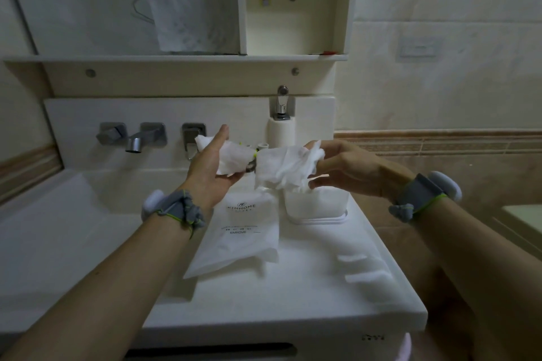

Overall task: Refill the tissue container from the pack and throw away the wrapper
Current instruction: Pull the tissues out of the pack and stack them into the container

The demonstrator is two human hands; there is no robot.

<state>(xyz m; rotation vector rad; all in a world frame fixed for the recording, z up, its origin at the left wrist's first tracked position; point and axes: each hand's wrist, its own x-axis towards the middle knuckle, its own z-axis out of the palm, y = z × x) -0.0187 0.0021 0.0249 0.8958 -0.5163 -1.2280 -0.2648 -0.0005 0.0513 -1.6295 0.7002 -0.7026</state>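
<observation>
My left hand (pixel 209 168) holds a folded wad of white tissues (pixel 231 155) between thumb and fingers, palm turned up. My right hand (pixel 346 168) pinches a larger crumpled bunch of tissues (pixel 284 170), whose lower end hangs just above the open white tissue container (pixel 319 205). The container stands on the counter at the right. The white tissue pack wrapper (pixel 243 234), printed KIMHOME, lies flat on the counter to the left of the container, below my left hand.
The white vanity counter (pixel 293 296) ends at a front and a right edge close by. A sink basin (pixel 58 228) lies to the left under wall taps (pixel 137 138). A soap dispenser (pixel 281 120) stands behind the container, below a shelf unit (pixel 176 58).
</observation>
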